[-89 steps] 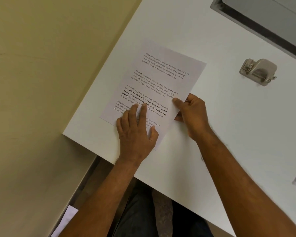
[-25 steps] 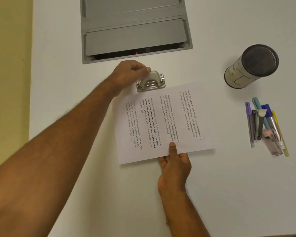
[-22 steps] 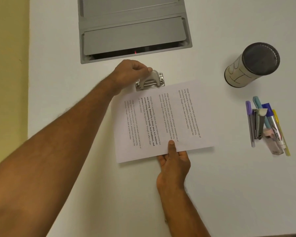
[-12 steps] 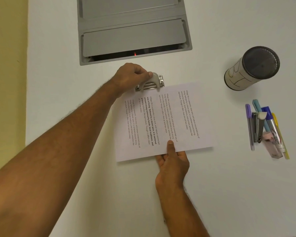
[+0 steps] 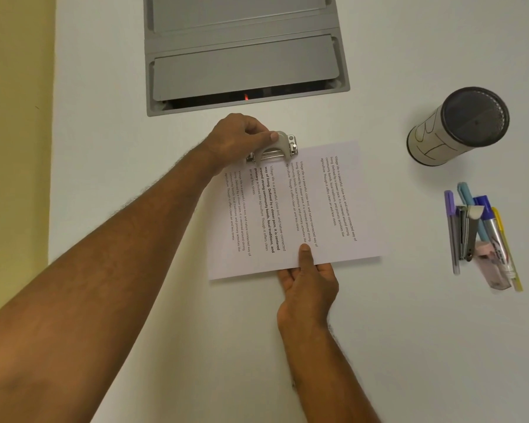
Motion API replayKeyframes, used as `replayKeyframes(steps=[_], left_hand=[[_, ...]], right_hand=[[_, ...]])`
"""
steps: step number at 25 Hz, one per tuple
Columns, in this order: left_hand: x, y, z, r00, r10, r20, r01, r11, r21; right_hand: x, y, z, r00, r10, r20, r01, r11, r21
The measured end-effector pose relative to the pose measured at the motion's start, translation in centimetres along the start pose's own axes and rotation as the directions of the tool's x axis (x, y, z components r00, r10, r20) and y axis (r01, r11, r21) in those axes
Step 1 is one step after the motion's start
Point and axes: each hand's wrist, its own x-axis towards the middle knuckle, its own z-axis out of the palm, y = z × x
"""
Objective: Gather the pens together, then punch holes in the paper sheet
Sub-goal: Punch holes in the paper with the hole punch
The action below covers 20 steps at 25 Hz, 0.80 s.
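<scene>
A printed paper sheet point(image 5: 290, 209) lies sideways on the white table. Its far edge sits under a beige hole punch point(image 5: 280, 148). My left hand point(image 5: 239, 138) rests on top of the punch with fingers wrapped over its lever. My right hand point(image 5: 307, 285) pinches the sheet's near edge, thumb on top of the paper. Several pens point(image 5: 483, 233) lie bunched together at the right, side by side with a stapler among them.
A cylindrical pen holder point(image 5: 458, 126) with a dark mesh top stands at the right back. A grey hatch point(image 5: 245, 53) is set into the table beyond the punch. The table's left edge point(image 5: 54, 148) borders a yellow wall.
Since the oldest frame the view swung round, the sheet was turned sideways and its edge put into the punch. Over the last second my hands and the sheet barely moved.
</scene>
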Motion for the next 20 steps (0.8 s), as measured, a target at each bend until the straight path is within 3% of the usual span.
replayKeyframes(steps=[20], left_hand=[[-0.20, 0.38, -0.11, 1.000, -0.006, -0.001, 0.006, 1.000, 0.009]], right_hand=[[0.22, 0.18, 0.60, 1.000, 0.010, 0.012, -0.009, 0.998, -0.054]])
